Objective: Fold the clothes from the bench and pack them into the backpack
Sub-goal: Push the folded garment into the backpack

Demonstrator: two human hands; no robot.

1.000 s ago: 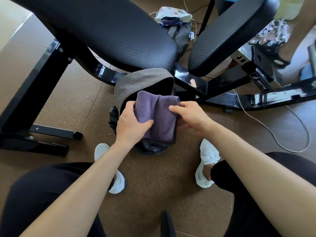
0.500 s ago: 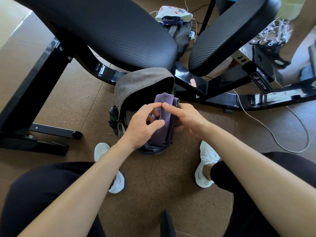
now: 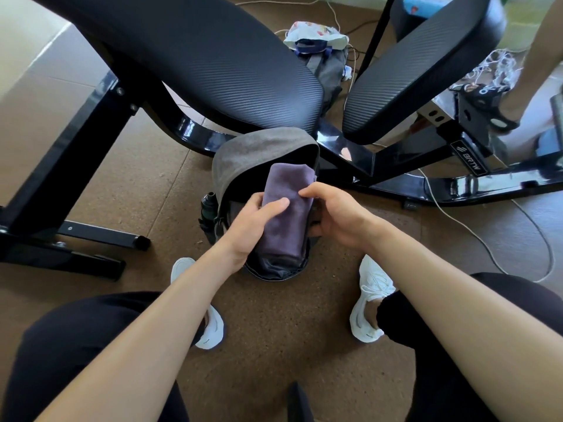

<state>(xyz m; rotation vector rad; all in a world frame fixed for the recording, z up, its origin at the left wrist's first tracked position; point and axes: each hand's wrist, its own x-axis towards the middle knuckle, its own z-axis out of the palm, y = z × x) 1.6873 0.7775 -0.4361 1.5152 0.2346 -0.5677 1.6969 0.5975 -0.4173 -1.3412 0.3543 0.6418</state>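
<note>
Clothing in hand is one purple garment [image 3: 286, 214], folded into a narrow bundle and held at the open mouth of the grey backpack [image 3: 253, 153]. Its near end appears to be tucked inside the opening. Its left edge is gripped by the left hand [image 3: 253, 226], thumb laid on top and fingers beneath. Its right edge is held by the right hand [image 3: 338, 217], thumb on top and fingers curled under. Beyond the grip, the far end of the bundle lies against the backpack's raised flap; below the grip, dark lining is seen.

For the step to be done well, the bundle should be kept flat and pressed together so that the folds are not lost, and slid down along one wall rather than stuffed. Left of the grip, a bottle [image 3: 208, 207] sits in the side pocket and should not be knocked. No clothes are seen on the bench [image 3: 213, 62] pads.
</note>
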